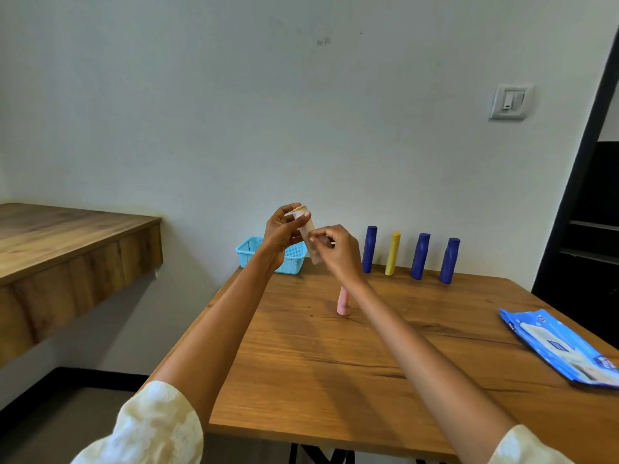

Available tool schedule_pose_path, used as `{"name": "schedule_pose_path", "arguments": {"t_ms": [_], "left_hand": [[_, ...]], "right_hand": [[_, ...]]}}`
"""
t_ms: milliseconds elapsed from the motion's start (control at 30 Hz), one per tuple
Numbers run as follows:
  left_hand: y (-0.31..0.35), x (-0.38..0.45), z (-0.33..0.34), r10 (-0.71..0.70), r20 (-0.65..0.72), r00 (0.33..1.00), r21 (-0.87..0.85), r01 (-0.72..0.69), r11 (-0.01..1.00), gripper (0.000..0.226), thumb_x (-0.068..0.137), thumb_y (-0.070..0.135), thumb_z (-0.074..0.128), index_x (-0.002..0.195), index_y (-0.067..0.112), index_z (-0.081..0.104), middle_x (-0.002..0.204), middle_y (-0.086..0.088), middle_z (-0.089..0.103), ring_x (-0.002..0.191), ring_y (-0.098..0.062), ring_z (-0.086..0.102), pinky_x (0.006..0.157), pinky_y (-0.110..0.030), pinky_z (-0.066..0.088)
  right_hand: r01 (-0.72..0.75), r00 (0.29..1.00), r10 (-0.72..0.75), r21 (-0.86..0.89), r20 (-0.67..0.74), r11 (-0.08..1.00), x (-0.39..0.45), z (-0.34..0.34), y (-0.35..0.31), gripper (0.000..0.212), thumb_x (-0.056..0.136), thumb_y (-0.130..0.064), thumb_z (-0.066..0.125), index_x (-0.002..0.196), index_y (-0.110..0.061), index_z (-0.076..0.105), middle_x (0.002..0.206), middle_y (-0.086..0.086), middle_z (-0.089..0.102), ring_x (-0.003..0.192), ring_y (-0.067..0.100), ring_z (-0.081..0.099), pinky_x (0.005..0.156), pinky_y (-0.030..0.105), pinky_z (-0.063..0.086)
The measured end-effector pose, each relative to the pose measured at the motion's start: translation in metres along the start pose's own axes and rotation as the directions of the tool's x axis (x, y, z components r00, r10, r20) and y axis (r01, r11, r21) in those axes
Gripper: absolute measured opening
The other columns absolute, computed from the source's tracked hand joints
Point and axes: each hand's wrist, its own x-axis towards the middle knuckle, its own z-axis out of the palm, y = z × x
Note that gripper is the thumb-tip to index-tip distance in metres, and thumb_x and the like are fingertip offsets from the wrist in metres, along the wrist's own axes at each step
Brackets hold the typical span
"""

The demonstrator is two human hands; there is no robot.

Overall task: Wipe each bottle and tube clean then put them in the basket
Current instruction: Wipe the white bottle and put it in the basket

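Note:
My left hand (283, 234) grips the top of a pale beige tube (310, 236) with an orange cap end, held up above the table's far edge. My right hand (335, 249) pinches the tube's middle; whether a wipe lies under its fingers I cannot tell. A pink tube (343, 301) stands on the wooden table (368, 363) below my right wrist. Behind my hands sits a light blue basket (294, 259). Along the back stand three dark blue bottles (369, 249) (420, 256) (450, 260) and a yellow tube (392, 253).
A blue pack of wet wipes (562, 348) lies at the table's right edge. A wooden counter (67, 242) juts out at the left, apart from the table. The wall runs close behind the bottles, and a dark shelf unit (586, 229) stands at the right.

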Motion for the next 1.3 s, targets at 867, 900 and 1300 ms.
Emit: {"name": "schedule_pose_path", "arguments": {"t_ms": [867, 900, 1300], "left_hand": [[-0.003, -0.002, 0.0, 0.047, -0.063, 0.997, -0.061, -0.05, 0.997, 0.025, 0.085, 0.02, 0.067, 0.108, 0.025, 0.059, 0.098, -0.004, 0.063, 0.084, -0.021, 0.065, 0.07, -0.028, 0.058], [-0.006, -0.002, -0.002, 0.046, -0.086, 0.995, -0.057, -0.051, 0.997, 0.025, 0.085, 0.021, 0.067, 0.108, 0.026, 0.059, 0.098, -0.003, 0.063, 0.084, -0.021, 0.064, 0.069, -0.028, 0.058], [-0.017, -0.01, 0.004, -0.003, 0.112, 0.994, 0.023, 0.0, 1.0, 0.034, 0.084, 0.023, 0.067, 0.117, 0.022, 0.058, 0.101, -0.009, 0.068, 0.092, -0.026, 0.066, 0.079, -0.039, 0.055]], "right_hand": [[-0.013, 0.998, 0.013, 0.016, -0.055, 1.0, -0.006, 0.006, 0.004, 0.032, 0.094, -0.019, 0.054, 0.122, -0.005, 0.06, 0.116, 0.011, 0.066, 0.103, 0.019, 0.063, 0.074, 0.012, 0.047], [-0.003, 0.999, 0.003, 0.003, -0.049, 1.0, -0.013, 0.006, 0.009, 0.032, 0.094, -0.017, 0.053, 0.124, -0.006, 0.059, 0.118, 0.011, 0.065, 0.105, 0.02, 0.062, 0.075, 0.013, 0.047], [-0.035, 0.99, 0.041, 0.048, -0.131, 0.998, 0.011, 0.006, -0.012, 0.031, 0.095, -0.015, 0.052, 0.123, -0.004, 0.059, 0.12, 0.012, 0.065, 0.108, 0.021, 0.062, 0.083, 0.015, 0.044]]}}
